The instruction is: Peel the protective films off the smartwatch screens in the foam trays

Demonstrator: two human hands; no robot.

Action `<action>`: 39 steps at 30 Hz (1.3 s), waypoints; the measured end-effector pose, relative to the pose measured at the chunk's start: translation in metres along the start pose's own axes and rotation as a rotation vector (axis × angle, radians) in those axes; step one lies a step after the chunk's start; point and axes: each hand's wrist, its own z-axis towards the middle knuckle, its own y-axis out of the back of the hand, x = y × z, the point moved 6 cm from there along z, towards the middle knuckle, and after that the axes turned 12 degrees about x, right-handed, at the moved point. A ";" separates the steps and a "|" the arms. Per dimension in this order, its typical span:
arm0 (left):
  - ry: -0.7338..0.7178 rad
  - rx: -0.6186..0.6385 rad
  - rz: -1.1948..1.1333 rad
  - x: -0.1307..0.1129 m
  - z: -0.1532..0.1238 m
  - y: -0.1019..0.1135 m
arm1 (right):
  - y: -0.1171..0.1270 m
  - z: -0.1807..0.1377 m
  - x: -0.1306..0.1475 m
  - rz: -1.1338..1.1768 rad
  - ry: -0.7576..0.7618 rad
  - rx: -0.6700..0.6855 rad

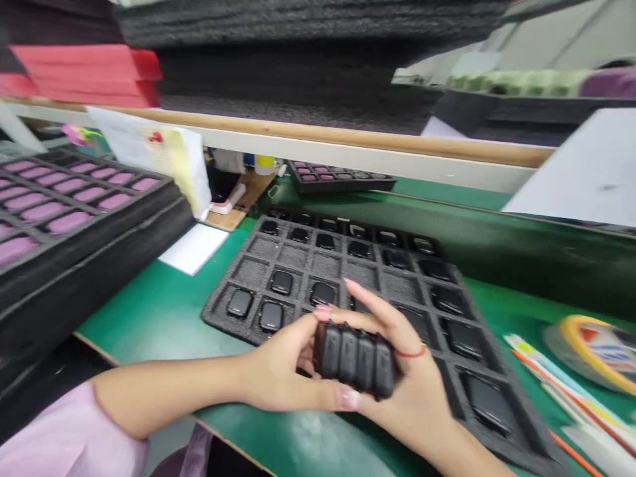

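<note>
Right there, four black rounded-square device bodies (355,361) stand pressed side by side, pinched between the left hand (281,364) and right hand (402,384), over the grey foam tray (238,281); more black bodies (281,282) sit in its pockets.

Two hands, the left hand (281,371) and the right hand (405,391), held four black smartwatch bodies (355,361); one black foam tray (258,265) lay beneath, one pink-lined tray (342,187) beyond, one white card (193,248) beside.
</note>
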 end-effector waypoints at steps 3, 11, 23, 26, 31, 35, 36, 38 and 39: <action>-0.082 0.056 -0.005 -0.002 0.003 0.000 | 0.000 -0.001 -0.006 -0.040 0.012 -0.024; -0.040 0.040 0.053 0.000 0.002 0.002 | 0.000 0.003 0.002 -0.103 0.072 0.009; -0.004 0.065 0.051 0.001 0.003 0.002 | 0.002 0.001 0.006 -0.154 0.141 0.014; 0.016 0.053 0.073 0.003 0.002 0.004 | 0.000 0.002 0.008 -0.154 0.141 0.020; 0.014 0.066 0.051 0.002 0.002 0.004 | 0.001 0.002 0.007 -0.138 0.131 0.018; 0.020 0.063 0.055 0.002 0.002 0.004 | 0.000 0.002 0.004 -0.137 0.121 0.009; 0.029 0.057 0.061 0.002 0.003 0.004 | 0.000 0.002 0.004 -0.137 0.115 0.006; 0.043 0.049 0.053 0.002 0.003 0.003 | -0.001 0.003 0.004 -0.135 0.104 0.001; 0.042 0.051 0.036 0.002 0.004 0.003 | -0.001 0.003 0.005 -0.134 0.100 -0.003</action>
